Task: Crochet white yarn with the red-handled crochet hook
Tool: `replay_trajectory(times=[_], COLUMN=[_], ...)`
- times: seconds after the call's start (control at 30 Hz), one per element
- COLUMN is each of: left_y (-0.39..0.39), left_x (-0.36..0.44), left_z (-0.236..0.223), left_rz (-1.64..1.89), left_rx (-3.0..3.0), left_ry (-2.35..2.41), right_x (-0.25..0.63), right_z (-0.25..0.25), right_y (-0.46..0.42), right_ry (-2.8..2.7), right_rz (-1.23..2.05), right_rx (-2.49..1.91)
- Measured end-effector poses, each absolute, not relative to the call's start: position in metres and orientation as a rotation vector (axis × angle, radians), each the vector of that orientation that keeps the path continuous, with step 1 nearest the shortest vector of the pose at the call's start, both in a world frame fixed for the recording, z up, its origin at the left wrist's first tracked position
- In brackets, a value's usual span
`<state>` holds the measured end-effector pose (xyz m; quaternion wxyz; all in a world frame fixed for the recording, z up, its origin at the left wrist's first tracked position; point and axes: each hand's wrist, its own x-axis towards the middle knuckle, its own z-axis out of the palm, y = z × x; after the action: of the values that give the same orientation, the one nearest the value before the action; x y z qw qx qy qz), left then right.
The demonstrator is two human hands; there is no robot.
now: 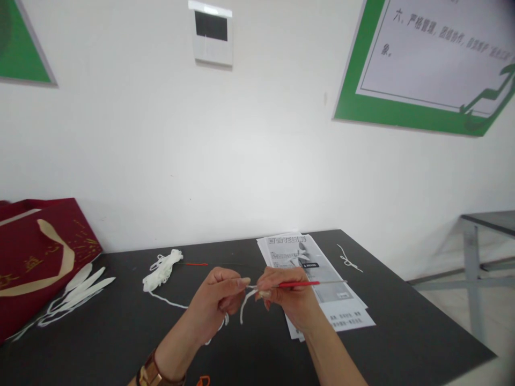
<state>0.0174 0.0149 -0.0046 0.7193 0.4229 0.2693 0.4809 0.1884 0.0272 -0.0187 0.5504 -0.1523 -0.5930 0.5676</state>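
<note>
Single head-worn view, forward and seemingly slightly down, over the near table (374, 343) toward the wall (257, 155).

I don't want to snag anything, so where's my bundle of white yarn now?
In the head view, the bundle of white yarn lies on the dark table, beyond and left of your left hand, between the red bag and the thin orange-red stick.
</note>
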Motion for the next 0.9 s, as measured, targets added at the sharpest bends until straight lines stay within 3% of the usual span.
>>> replay_trajectory(times=[0.17, 0.37, 0.9], left_y=[0.008, 0.0, 0.001], left_x=[0.022, 0.029, 0.033], left_z=[-0.006, -0.008, -0.014], left_rz=[1.069, 1.214, 1.355], left_rx=[0.736, 0.408, 0.873], left_ry=[0.458, 0.423, 0.66], right_x=[0.186, 0.187, 0.183], right_z=[-0.014, -0.005, -0.005], right_y=[0.022, 0.017, 0.012], right_ry=[-1.44, -1.624, -1.775], right_rz=[1.255, 0.908, 0.543], right_rx=[-0.423, -0.505, -0.544])
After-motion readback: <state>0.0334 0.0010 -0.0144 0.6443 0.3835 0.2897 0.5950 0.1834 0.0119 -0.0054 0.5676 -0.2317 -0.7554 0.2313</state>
